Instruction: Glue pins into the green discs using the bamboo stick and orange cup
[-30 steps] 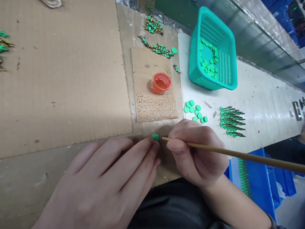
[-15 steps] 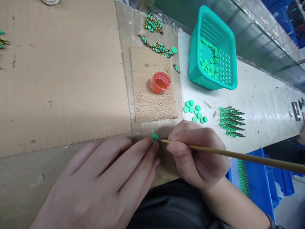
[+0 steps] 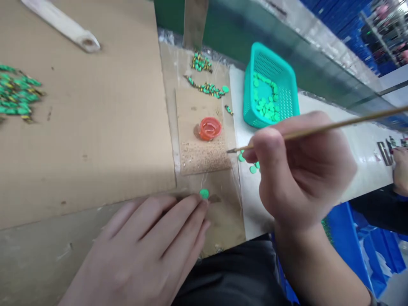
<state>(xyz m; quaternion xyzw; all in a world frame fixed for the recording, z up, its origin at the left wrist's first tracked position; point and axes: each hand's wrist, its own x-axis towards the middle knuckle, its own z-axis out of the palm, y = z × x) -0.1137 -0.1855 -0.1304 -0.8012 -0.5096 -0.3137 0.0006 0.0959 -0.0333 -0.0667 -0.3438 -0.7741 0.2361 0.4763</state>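
Right now a green disc sits low over the near part of the table, at the fingertips of the worker's left hand. That hand lies palm down, fingers side by side, its grip closed on the disc's near edge; the thumb is hidden from me. The right hand, a little blurred, is well apart from the disc, thumb and fingers pinched tight around a thin brush. The brush's dark tip points at the right edge of a speckled board; I can't tell whether it touches. A red cup stands on the board. Past it lie two heaps of small green, yellow and black pieces. Loose discs lie partly behind the right hand, and more fill the bottom of a teal basket beyond. Over to the left, a wide cardboard sheet bears another green-and-yellow pile and a white handle. At the far right, a co-worker's hand rests by the table, near blue bins.
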